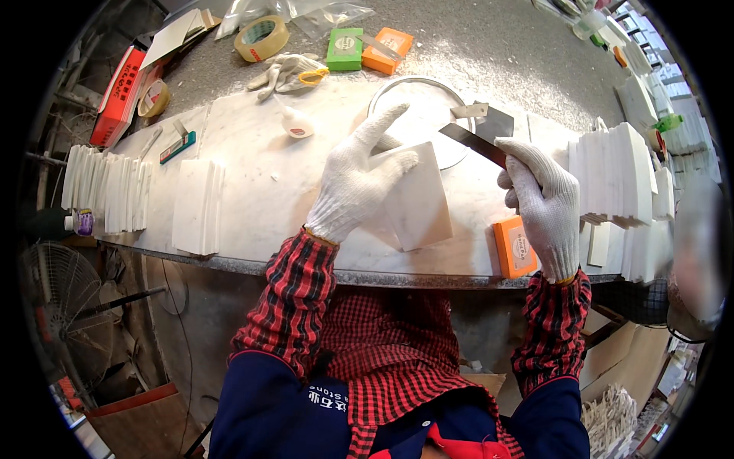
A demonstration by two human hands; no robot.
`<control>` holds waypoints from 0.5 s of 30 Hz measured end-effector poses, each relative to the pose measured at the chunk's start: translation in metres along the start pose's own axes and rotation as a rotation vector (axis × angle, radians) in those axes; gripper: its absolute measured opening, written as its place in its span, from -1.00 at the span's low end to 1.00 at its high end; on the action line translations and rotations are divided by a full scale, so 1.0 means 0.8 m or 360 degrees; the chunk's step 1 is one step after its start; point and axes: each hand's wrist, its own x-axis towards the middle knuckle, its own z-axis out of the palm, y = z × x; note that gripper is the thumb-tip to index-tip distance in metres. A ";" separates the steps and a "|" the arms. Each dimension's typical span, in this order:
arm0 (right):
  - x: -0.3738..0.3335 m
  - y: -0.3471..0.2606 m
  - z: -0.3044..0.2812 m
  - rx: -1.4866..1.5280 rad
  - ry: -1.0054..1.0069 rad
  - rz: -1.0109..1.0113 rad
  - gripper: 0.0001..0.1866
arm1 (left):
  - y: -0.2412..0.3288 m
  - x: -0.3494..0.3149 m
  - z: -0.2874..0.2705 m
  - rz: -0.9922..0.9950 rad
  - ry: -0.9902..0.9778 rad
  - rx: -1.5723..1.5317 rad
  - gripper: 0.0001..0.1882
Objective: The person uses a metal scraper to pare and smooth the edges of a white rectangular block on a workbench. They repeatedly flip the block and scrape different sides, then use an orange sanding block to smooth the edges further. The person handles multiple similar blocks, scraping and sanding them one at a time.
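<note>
My left hand (359, 180), in a white knit glove, holds a thin white stone tile (422, 205) upright over the bench. One finger lies along its upper face; the fingers behind it are partly hidden. In my gloved right hand (544, 191) is a dark flat scraper blade (475, 145), its free end pointing left above the tile's upper corner. Just beyond the tile sits a round metal-rimmed plate (373, 109), with a light-coloured flat tool (469, 111) and a dark grey square piece (501, 122) by its right edge. An orange box (514, 246) stands close to my right wrist.
White tiles stand in rows at the left (107, 187) and right (615, 172); a smaller stack (197, 206) is left of me. A white squeeze bottle (297, 122), loose gloves (283, 75), tape roll (261, 38) and green box (345, 50) lie farther back. The bench edge (367, 280) runs before me.
</note>
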 end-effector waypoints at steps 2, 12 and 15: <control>-0.003 0.002 -0.003 -0.0082 0.0035 -0.0082 -0.76 | 0.003 -0.002 0.003 0.0005 0.0004 0.0009 -0.33; -0.009 0.020 -0.011 -0.0140 0.0127 -0.0082 -0.76 | -0.001 0.053 -0.026 -0.0047 -0.0317 0.0502 -0.35; -0.009 0.027 -0.013 -0.0353 0.0250 -0.0309 -0.76 | 0.056 0.073 -0.022 0.0273 -0.0450 0.1165 -0.42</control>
